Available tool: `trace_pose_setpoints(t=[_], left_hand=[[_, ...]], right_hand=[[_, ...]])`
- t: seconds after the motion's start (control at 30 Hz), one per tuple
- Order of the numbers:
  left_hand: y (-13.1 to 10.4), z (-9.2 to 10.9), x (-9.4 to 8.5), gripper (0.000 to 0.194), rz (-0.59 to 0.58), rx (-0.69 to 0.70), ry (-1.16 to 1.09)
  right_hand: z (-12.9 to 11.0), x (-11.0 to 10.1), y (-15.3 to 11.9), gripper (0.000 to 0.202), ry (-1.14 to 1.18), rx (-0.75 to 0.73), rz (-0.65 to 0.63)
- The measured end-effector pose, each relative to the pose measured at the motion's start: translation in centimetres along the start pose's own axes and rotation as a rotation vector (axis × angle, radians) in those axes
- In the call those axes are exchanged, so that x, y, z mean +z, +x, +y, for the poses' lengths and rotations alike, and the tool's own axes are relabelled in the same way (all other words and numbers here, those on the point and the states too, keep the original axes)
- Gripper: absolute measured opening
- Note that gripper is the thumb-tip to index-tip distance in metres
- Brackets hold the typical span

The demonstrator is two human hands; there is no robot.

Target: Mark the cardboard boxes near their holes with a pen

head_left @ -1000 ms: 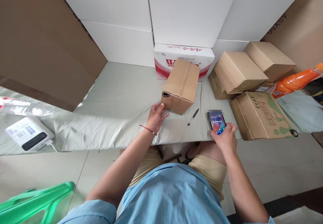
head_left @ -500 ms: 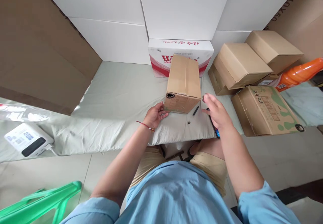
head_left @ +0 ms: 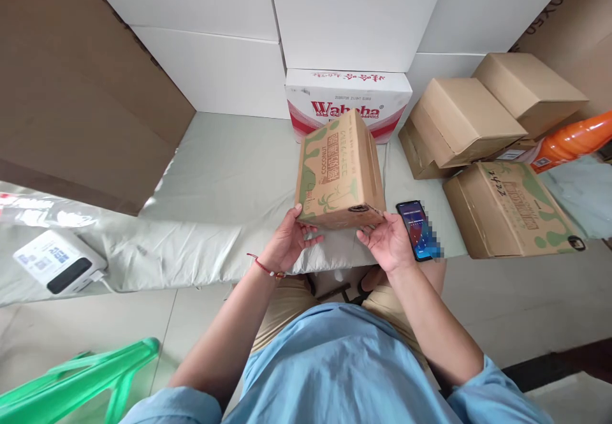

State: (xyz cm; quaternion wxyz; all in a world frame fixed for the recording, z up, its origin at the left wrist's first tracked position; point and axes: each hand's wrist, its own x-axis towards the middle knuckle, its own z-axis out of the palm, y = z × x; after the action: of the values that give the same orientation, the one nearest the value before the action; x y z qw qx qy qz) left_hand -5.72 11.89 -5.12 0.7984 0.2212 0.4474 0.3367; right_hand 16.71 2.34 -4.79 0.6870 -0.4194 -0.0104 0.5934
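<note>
A brown cardboard box (head_left: 340,172) with green palm print and "COCONUT" lettering is tilted above the cloth-covered table (head_left: 229,175). My left hand (head_left: 289,240) grips its near left bottom corner, thumb on the printed side and fingers underneath. At the near right corner my right hand (head_left: 388,239) holds it the same way, close to a dark round hole in the end. Just right of that hand lies a phone (head_left: 417,226) with its screen lit. The box's underside is mostly hidden.
Behind stands a white and red Wahaha carton (head_left: 299,102). Several brown boxes (head_left: 471,121) are stacked at right, near an orange bottle (head_left: 571,140). A white device (head_left: 57,261) with a cable sits at left. A green plastic stool (head_left: 95,379) is on the floor.
The box has been turned, so its green printed side now faces up. My right hand has come in from the right and taken hold. The phone is now uncovered; the pen is no longer visible.
</note>
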Motion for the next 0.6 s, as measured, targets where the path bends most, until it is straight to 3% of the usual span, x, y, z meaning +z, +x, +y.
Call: trace_pose_setpoints(t=[0.1, 0.23, 0.4, 0.6], left_hand=[[-1.6, 0.4, -0.8, 0.052, -0.004, -0.062, 0.087], [-3.3, 1.2, -1.9, 0.056, -0.009, -0.085, 0.02], [-5.7, 1.1, -2.5, 0.045, 0.166, 0.013, -0.07], [-11.5, -0.1, -4.7, 0.044, 0.375, 0.187, -0.075]], right_hand=[[1.6, -0.3, -0.6, 0.031, 0.058, 0.047, 0.033], [3.6, -0.1, -0.9, 0.031, 0.076, 0.11, 0.015], [5.4, 0.3, -1.1, 0.033, 0.086, 0.176, -0.121], [8.3, 1.3, -1.7, 0.039, 0.041, 0.338, -0.318]])
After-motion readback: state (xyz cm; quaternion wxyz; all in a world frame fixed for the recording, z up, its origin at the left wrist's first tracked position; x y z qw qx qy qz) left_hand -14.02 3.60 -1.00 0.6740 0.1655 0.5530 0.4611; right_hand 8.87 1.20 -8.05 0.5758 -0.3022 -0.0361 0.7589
